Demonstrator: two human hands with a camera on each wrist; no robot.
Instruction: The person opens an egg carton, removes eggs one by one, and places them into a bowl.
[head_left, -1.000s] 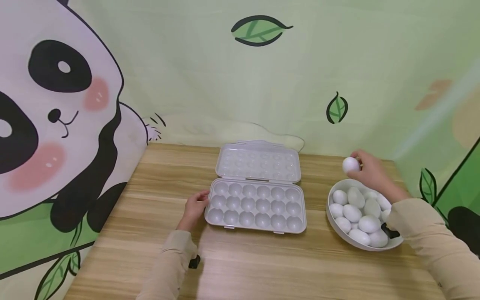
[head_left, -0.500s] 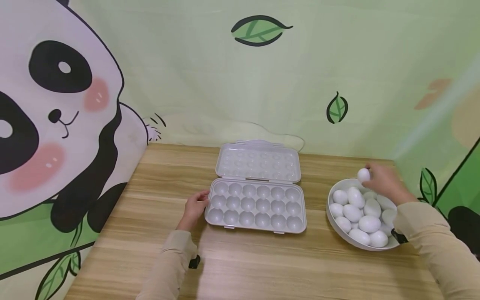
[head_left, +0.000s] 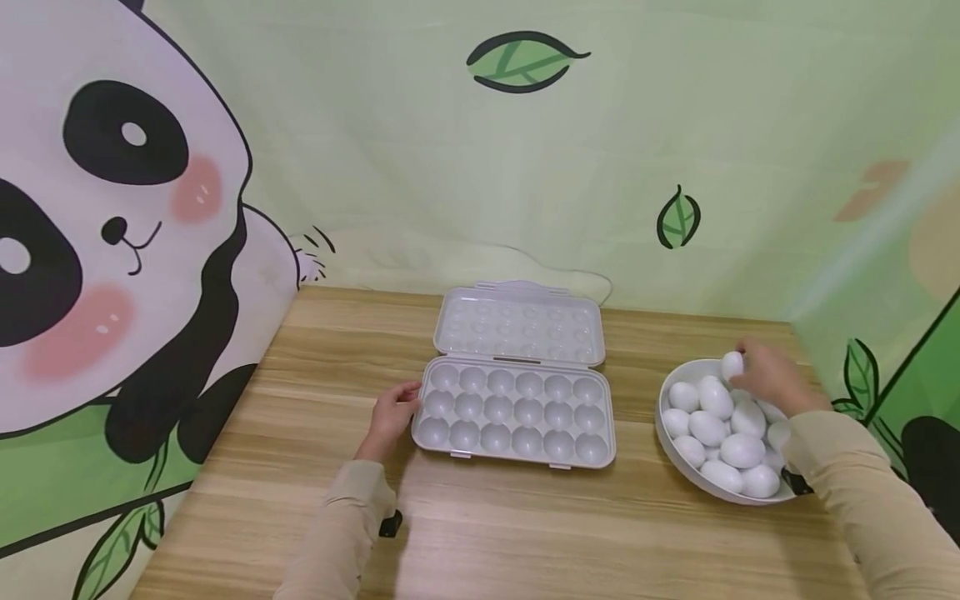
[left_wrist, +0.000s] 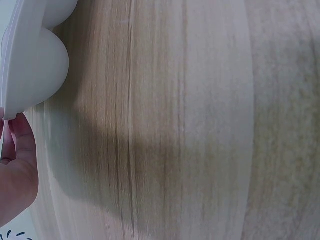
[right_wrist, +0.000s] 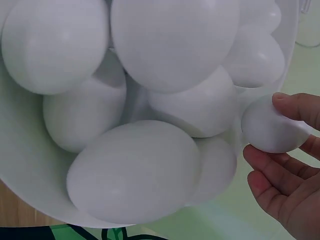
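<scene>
An opened plastic egg storage box [head_left: 513,457] lies on the wooden table, its base of round hollows holding no eggs and its lid [head_left: 519,304] folded back toward the wall. My left hand [head_left: 388,421] pinches the base's left edge between thumb and fingers; in the left wrist view the fingers [left_wrist: 24,142] meet the rim at a corner. My right hand [head_left: 776,379] holds a white egg [right_wrist: 270,126] between thumb and fingertips, at the far rim of a white bowl [head_left: 678,460]. Several more white eggs [head_left: 708,428] are heaped in that bowl.
The wooden table [head_left: 480,542] ends at a fabric backdrop [head_left: 375,167] with a panda and leaves. A thin cord [head_left: 562,268] runs along the backdrop behind the box. A strip of table separates the box from the bowl.
My right hand has moved right and down with the egg, from above the bowl's far side to its rim. My left hand stays at the box's edge. The head view shifts slightly.
</scene>
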